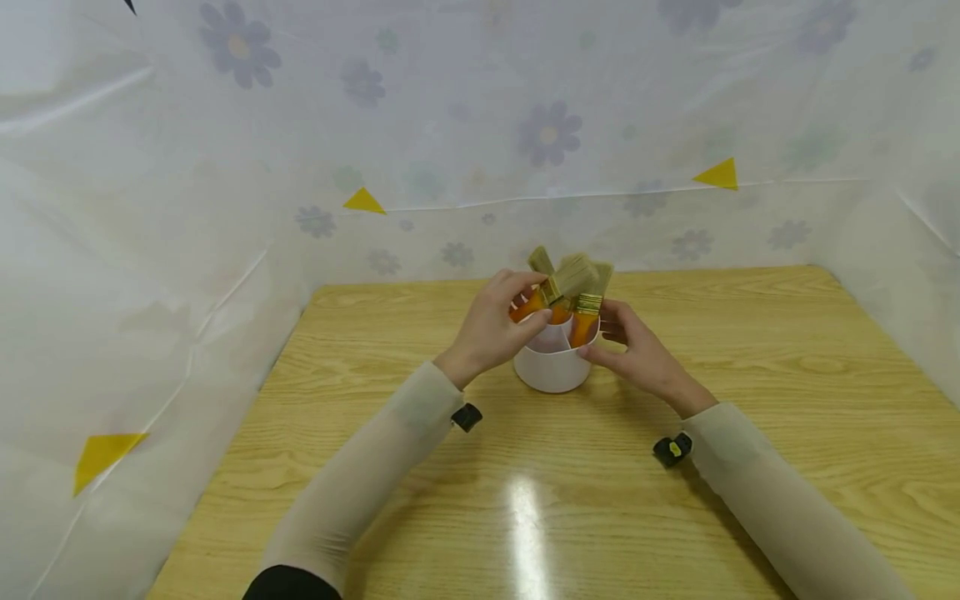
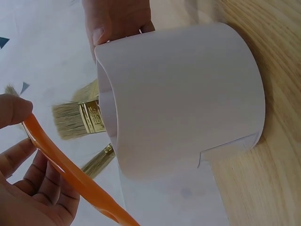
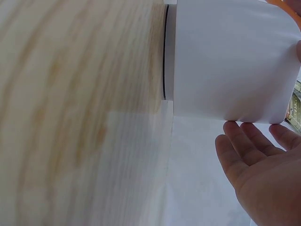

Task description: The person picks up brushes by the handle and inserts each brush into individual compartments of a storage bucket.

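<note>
On the table is a white round holder (image 1: 551,372) with inner dividers. Paintbrushes (image 2: 70,121) with pale bristles and gold-coloured ferrules stick up out of it; one at the right (image 1: 587,317) shows its orange handle inside. My left hand (image 1: 497,321) pinches another paintbrush (image 2: 66,165) between thumb and fingers, beside the holder's opening, with its orange handle outside the holder in the left wrist view. At the holder's right side, my right hand (image 1: 641,350) holds the wall near the rim, thumb towards the front and fingertips (image 3: 233,127) against the side.
The holder stands towards the back of a wood-grain table (image 1: 555,508). A pale flowered sheet (image 1: 465,108) hangs behind the table and along its sides, with yellow triangles (image 1: 365,202) on it.
</note>
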Available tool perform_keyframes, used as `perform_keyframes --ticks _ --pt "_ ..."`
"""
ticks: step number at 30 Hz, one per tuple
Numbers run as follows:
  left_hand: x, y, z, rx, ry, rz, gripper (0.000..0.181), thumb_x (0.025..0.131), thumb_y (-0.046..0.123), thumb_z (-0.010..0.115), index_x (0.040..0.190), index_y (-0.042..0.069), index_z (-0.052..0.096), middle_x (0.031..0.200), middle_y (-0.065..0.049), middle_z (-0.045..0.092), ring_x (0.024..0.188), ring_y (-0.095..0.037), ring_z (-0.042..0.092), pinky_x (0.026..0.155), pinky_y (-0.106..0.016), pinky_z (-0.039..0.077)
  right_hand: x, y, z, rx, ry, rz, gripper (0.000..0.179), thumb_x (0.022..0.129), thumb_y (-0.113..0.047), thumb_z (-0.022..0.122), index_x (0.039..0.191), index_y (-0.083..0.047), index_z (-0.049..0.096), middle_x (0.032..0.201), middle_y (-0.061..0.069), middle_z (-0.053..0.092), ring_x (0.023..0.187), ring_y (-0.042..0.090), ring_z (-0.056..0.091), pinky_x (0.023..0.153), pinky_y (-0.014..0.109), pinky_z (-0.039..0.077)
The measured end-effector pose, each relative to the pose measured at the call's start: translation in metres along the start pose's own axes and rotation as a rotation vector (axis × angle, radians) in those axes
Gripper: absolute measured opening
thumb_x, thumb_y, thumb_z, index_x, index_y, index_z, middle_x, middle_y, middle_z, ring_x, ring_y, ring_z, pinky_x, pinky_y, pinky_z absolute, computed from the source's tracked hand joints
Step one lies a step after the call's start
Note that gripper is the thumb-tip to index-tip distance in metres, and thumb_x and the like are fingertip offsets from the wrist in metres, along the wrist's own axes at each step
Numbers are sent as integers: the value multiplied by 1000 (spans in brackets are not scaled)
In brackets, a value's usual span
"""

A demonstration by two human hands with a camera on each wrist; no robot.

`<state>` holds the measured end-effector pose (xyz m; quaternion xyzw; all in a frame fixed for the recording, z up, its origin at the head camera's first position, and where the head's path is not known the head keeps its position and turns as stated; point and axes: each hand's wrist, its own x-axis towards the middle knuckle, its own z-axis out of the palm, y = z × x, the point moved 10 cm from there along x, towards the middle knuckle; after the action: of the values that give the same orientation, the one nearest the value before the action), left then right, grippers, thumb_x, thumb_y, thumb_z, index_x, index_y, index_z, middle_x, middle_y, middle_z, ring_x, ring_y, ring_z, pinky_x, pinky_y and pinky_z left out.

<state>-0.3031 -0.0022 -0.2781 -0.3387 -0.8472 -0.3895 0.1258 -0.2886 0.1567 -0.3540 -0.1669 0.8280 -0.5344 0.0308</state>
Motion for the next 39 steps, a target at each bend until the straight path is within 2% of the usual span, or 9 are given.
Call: perform_keyframes --ticks 12,19,30,39 --pt "5 10 1 -22 -8 26 42 90 21 66 131 11 56 100 -2 54 85 -12 53 75 -22 46 0 2 0 6 -17 1 75 90 -23 68 148 -6 24 142 15 37 129 33 37 107 55 26" --pt "8 18 -2 -43 13 62 41 90 19 66 129 9 57 99 -3 54 85 -13 52 74 -22 46 10 35 -1 2 1 -20 77 87 -33 70 149 -19 25 143 7 38 130 27 37 108 52 27" --pt "15 25 -6 -119 32 78 42 89 16 68 129 5 57 97 -4 54 85 -13 51 75 -21 46 10 34 -1 6 4 -39 77 86 -37 71 148 -23 26 142 2 38 128 22 39 107 49 29" --pt "21 30 -8 -202 41 78 42 89 16 67 129 6 57 98 -5 57 85 -14 54 75 -24 48 10 33 -1 7 8 -46 78 86 -36 71 148 -22 26 142 3 39 128 24 39 107 50 29"
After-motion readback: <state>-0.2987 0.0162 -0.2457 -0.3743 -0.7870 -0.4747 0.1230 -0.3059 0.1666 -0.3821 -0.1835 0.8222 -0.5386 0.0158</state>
